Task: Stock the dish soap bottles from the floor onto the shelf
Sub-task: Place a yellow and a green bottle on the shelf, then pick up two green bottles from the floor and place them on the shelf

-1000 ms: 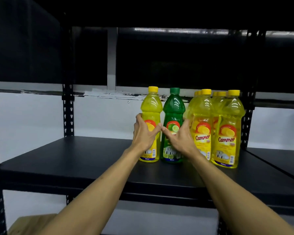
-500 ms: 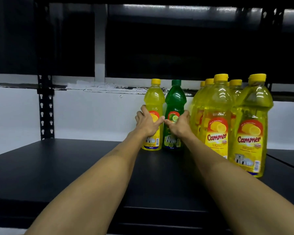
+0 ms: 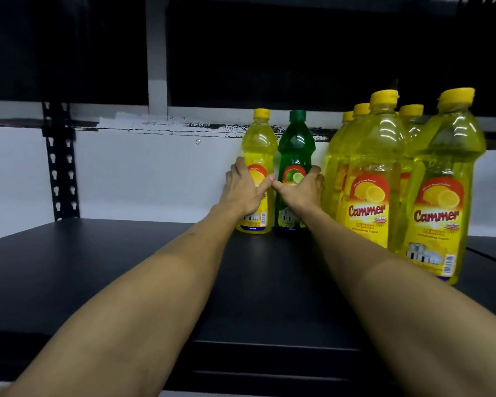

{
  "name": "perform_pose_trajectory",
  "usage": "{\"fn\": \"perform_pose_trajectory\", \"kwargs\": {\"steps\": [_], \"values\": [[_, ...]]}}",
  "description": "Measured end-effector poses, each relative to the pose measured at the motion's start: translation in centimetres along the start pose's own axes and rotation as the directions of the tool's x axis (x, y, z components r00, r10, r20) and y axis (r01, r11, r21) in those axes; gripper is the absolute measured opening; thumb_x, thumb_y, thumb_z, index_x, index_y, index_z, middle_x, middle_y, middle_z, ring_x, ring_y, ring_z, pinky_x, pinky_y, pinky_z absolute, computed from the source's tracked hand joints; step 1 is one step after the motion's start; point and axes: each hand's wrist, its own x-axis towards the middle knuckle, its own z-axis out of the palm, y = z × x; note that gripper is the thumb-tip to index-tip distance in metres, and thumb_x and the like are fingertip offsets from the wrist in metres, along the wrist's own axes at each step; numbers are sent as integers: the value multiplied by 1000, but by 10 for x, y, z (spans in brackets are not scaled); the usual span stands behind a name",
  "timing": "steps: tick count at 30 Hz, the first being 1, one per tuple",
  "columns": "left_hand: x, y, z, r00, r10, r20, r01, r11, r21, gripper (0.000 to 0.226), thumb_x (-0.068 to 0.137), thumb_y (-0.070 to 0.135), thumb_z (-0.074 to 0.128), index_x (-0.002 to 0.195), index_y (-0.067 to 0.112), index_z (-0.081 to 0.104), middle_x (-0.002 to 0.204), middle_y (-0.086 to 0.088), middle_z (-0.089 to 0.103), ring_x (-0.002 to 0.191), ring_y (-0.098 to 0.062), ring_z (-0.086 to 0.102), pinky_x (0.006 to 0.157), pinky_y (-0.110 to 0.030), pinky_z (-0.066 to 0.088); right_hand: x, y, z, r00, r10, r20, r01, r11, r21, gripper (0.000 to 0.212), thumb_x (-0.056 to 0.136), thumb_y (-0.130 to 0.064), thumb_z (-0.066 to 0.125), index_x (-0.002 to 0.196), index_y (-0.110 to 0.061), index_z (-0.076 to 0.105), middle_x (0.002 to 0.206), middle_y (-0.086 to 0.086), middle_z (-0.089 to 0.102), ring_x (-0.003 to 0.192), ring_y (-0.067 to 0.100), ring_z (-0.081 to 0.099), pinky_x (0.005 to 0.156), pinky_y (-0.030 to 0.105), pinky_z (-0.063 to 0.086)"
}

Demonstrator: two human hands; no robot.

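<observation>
head view: left hand (image 3: pixel 245 190) wraps its fingers round the small yellow bottle (image 3: pixel 259 156); right hand (image 3: pixel 301 190) grips the green bottle (image 3: pixel 296 150) likewise. both bottles stand upright, touching, at the back of the black shelf (image 3: pixel 98 267), near the white wall (image 3: pixel 141 173). risk: the larger yellow bottles (image 3: pixel 367 173) stand just beside the right forearm, so a sideways withdrawal could topple the front ones off the shelf edge.

I see my left hand (image 3: pixel 245 193) wrapped on the yellow bottle (image 3: pixel 258 156) and my right hand (image 3: pixel 301 191) on the green bottle (image 3: pixel 295 150), both upright at the back of the black shelf (image 3: pixel 98 267). More yellow bottles (image 3: pixel 367 173) stand just right.
</observation>
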Motion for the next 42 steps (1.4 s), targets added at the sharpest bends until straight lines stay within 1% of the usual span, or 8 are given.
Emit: {"fn": "perform_pose_trajectory", "kwargs": {"steps": [8, 14, 20, 25, 30, 33, 35, 42], "values": [[-19, -3, -11, 990, -62, 125, 42, 987, 158, 92, 94, 69, 37, 154, 5, 11, 153, -18, 29, 140, -35, 30, 110, -49, 34, -18, 3, -2, 996, 60, 68, -58, 998, -40, 106, 77, -42, 80, 150, -9, 11, 148, 19, 28, 136, 38, 37, 109, 49, 42], [-49, 0, -31, 972, -121, 203, 51, 947, 317, 78, 95, 59, 49, 147, 6, 26, 146, -15, 37, 134, -33, 37, 105, -45, 37, -54, -1, -20, 971, 103, 218, -23, 940, -341, 119, 80, -27, 78, 154, 0, -11, 158, 25, 11, 143, 42, 28, 115, 47, 33], [-130, 19, -70, 907, -177, 383, -17, 892, 452, 66, 96, 55, 47, 144, 10, 39, 147, -10, 41, 136, -30, 37, 109, -45, 33, -125, -10, -69, 829, 170, 533, 243, 748, -617, 62, 96, -45, 52, 147, -12, 41, 152, 15, 38, 138, 35, 38, 112, 46, 34], [-192, 40, -120, 799, -307, 517, 58, 895, 442, 58, 97, 57, 40, 134, 13, 54, 138, -13, 55, 126, -34, 51, 102, -45, 43, -186, -34, -126, 750, 164, 641, 331, 746, -578, 57, 98, -54, 39, 146, -25, 48, 149, 8, 49, 135, 30, 45, 112, 45, 35], [-278, 64, -161, 896, -95, 435, -105, 905, 413, 58, 103, 51, 28, 145, 15, 44, 153, -7, 42, 144, -26, 31, 119, -48, 20, -257, -45, -180, 782, 6, 623, 414, 743, -527, 52, 100, -52, 32, 136, -21, 54, 144, 9, 52, 134, 28, 44, 109, 48, 30], [-330, 72, -175, 924, -33, 382, -126, 914, 385, 68, 101, 52, 38, 157, 17, 22, 166, -4, 15, 154, -22, 6, 124, -44, 6, -314, -36, -203, 803, -130, 582, 501, 677, -540, 64, 100, -53, 37, 153, -17, 30, 161, 8, 27, 150, 27, 19, 119, 49, 17], [-363, 76, -183, 935, -35, 353, -99, 930, 354, 70, 99, 50, 43, 157, 16, 23, 166, -5, 12, 154, -21, 6, 124, -41, 9, -351, -30, -214, 818, -155, 553, 487, 698, -525, 69, 99, -52, 40, 155, -16, 24, 164, 8, 18, 151, 27, 12, 118, 49, 20], [-490, 57, -181, 893, -171, 417, 14, 936, 352, 69, 95, 47, 53, 153, 15, 32, 162, -9, 27, 148, -25, 24, 118, -40, 22, -473, 27, -224, 764, -46, 644, 450, 752, -481, 64, 97, -53, 45, 147, -14, 34, 150, 8, 38, 135, 29, 36, 108, 46, 31]]}}
